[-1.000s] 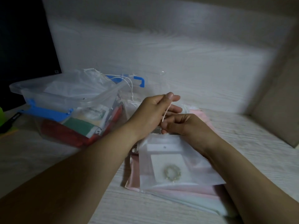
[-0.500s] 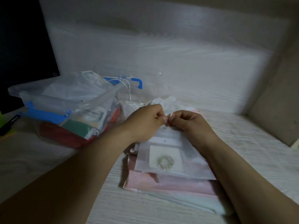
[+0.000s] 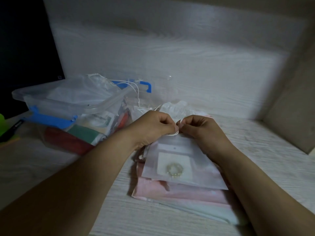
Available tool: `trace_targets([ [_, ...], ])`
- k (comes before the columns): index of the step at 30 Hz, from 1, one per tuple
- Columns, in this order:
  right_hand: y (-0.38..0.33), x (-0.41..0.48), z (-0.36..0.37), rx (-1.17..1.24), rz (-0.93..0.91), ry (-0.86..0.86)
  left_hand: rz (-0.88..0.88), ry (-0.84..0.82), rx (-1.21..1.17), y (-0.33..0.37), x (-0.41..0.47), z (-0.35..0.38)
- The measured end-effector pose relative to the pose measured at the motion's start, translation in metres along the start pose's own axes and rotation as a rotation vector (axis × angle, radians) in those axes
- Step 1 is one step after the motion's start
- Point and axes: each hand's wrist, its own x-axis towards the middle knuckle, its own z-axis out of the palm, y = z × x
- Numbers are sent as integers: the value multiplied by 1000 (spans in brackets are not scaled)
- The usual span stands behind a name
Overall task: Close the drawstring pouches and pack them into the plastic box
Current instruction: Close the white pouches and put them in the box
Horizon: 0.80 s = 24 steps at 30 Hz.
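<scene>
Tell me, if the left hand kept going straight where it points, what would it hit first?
Most likely the right hand: the left hand points across at it, both pinching the white drawstring above the pouch, fingertips almost meeting. Depth is unclear.

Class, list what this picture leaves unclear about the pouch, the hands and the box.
Head view:
Mouth of the pouch: hidden by left hand and right hand pinching the cord.
Contents of the box: blurred by its cloudy wall and dim light.
Lower pouches: covered by the pouch; count unclear.
</scene>
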Motion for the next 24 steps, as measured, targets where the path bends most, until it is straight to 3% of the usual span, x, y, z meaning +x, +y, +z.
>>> trace_targets([
  [12,-4,-3,-4,-2,14,-45,42,-75,3,-7,-1,-1],
  [24,-4,-4,-4,12,-36,-59,107,-40,-11,-15,2,4],
])
